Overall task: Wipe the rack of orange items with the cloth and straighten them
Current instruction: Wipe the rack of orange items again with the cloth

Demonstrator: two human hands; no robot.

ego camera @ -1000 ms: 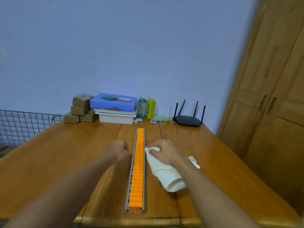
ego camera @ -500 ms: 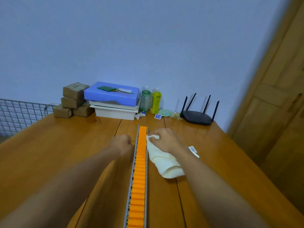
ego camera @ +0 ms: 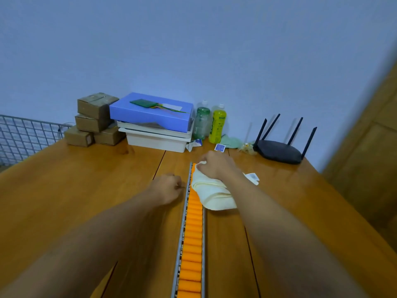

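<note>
The rack (ego camera: 183, 224) of orange items (ego camera: 191, 244) is lying lengthwise on the table (ego camera: 86, 179). At the rack's far end the right hand (ego camera: 214, 167) is gripping the cream cloth (ego camera: 213, 195), which is draping over the rack's right rail. Just left of the rack, the left hand (ego camera: 166, 189) is resting, curled into a fist, holding nothing visible

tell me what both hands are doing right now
left hand: closed fist beside the rack, holding nothing visible
right hand: gripping the cloth on the rack

Grey rack (ego camera: 180, 244), orange items (ego camera: 192, 244) in row; cream cloth (ego camera: 212, 194) over far end.
</note>
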